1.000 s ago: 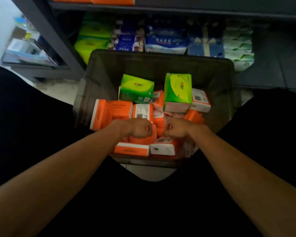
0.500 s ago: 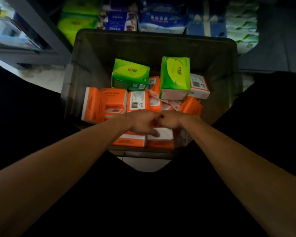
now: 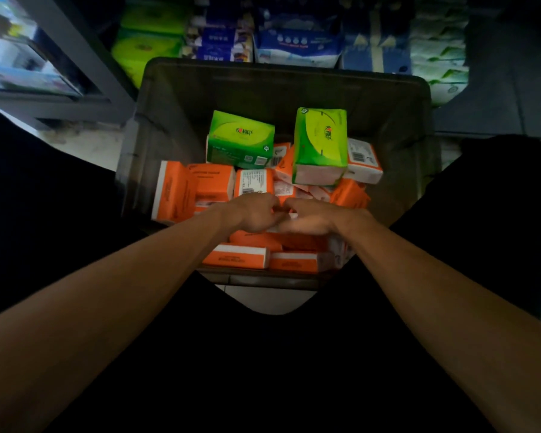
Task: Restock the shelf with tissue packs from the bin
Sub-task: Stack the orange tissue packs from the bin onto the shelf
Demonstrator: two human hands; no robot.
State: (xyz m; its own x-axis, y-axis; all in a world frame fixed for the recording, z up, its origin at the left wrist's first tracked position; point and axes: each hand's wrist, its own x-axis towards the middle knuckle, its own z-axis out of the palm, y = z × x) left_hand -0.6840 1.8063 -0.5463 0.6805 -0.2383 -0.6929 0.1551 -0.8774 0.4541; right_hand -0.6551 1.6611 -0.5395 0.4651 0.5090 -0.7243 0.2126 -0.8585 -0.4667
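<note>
Both hands are down in the bin [image 3: 288, 85], near its front edge. My left hand [image 3: 253, 212] and right hand [image 3: 313, 217] sit knuckle to knuckle over the orange packs [image 3: 213, 182]. Fingers of both curl down into the pile, but the tips are hidden & the right is blurred, so I can't tell if either has clamped a pack. I'd say they're side by side to scoop a few at once. A flat green pack [image 3: 241, 139] and a tipped-up green pack [image 3: 320, 142] ride on top toward the back wall. The shelf [image 3: 85, 57] stands just behind the bin, w/ green, blue & white stock in it, so it's a short carry.
</note>
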